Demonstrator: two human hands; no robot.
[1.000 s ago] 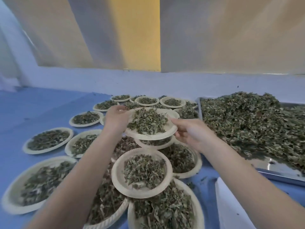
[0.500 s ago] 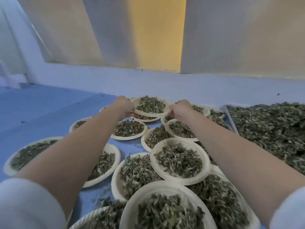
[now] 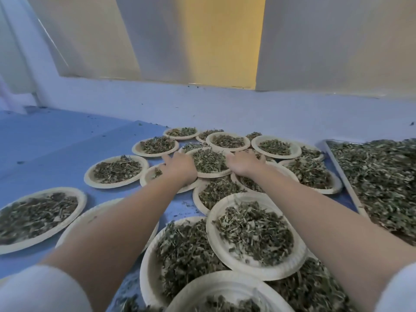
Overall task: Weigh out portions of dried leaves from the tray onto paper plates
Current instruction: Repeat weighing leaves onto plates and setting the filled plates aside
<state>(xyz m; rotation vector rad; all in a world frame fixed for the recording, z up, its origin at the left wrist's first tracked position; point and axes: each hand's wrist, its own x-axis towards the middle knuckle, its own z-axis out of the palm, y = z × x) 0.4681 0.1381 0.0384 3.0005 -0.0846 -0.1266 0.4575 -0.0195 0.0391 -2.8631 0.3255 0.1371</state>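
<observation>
A: so where's everything sitting?

B: leaf-filled paper plates (image 3: 253,230) are spread across the worktop (image 3: 56,143) from lower left to centre, lots overlapping. The tray (image 3: 344,176) heaped with dried leaves (image 3: 382,176) is along the right edge.

A: and the hands?

B: left hand (image 3: 177,166) and right hand (image 3: 244,162) sit either side of one centre plate (image 3: 208,162), behind the nearest stack.

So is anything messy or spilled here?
A little. Loose leaf crumbs lie scattered on the blue table between the plates. Several plates overlap instead of lying flat: the plate between the left hand and the right hand rests on its neighbours' rims. Nothing looks broken.
</observation>
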